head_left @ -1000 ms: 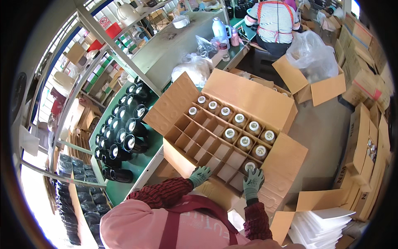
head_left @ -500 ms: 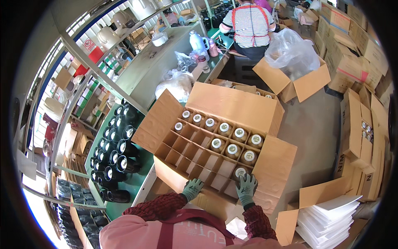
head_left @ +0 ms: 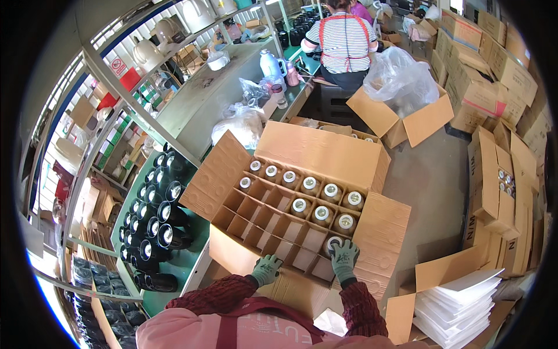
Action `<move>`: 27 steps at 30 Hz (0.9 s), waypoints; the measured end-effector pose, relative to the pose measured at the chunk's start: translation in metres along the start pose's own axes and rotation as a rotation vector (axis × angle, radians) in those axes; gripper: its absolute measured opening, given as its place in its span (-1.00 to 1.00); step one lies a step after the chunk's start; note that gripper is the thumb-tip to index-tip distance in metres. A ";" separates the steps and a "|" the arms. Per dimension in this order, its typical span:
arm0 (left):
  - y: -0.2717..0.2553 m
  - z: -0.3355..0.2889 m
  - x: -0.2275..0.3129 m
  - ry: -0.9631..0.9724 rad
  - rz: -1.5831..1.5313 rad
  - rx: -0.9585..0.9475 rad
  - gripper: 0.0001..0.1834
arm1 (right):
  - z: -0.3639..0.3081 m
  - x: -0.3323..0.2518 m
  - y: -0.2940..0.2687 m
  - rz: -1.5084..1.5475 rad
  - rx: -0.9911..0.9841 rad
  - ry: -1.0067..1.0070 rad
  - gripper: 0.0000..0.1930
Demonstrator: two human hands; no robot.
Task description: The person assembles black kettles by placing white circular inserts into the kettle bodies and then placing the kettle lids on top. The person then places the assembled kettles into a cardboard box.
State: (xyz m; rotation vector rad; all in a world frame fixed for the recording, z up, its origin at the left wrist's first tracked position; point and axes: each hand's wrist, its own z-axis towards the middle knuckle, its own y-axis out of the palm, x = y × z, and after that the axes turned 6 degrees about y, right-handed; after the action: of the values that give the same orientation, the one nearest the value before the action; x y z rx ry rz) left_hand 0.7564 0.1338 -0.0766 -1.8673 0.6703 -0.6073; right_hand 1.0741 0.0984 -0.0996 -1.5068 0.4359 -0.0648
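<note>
A large open cardboard box (head_left: 317, 145) with a cardboard divider grid stands in front of me. Several jars with silvery-white tops (head_left: 310, 184) fill the far row and part of the rows on the right; many cells nearer me hold none. My right hand (head_left: 344, 263), in a grey-green glove, has its fingers closed at the top of a jar (head_left: 333, 242) in a cell near the right side; its palm side is hidden. Similarly gloved, my left hand (head_left: 266, 270) grips the box's near edge, fingers bent over it.
Many black glossy jars (head_left: 152, 224) stand and lie on the green bench at left. An open box with plastic film (head_left: 401, 75) stands beyond, near a person in a striped top (head_left: 344, 43). At right are stacked cartons (head_left: 494, 192) and white sheets (head_left: 459, 308).
The view has shifted slightly, so the box and bench sit a little further left and lower. Both hands keep their places at the box and the jar.
</note>
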 end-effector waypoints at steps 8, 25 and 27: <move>-0.119 -0.027 0.048 0.065 -0.607 0.572 0.10 | -0.046 -0.072 -0.115 0.435 0.151 -0.155 -0.71; -0.080 -0.303 -0.171 -0.136 -1.067 1.121 0.37 | -0.150 -0.419 -0.051 1.390 -0.538 -0.084 -0.35; -0.071 -0.345 -0.205 -0.141 -1.015 1.225 0.39 | -0.173 -0.465 -0.029 1.692 -1.128 0.091 -0.27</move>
State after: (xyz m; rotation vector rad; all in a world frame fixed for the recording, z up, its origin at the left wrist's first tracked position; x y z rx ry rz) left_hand 0.3891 0.0742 0.0903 -0.9054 -0.7383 -1.1462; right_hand 0.5973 0.0750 0.0386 -1.6600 1.8818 1.6647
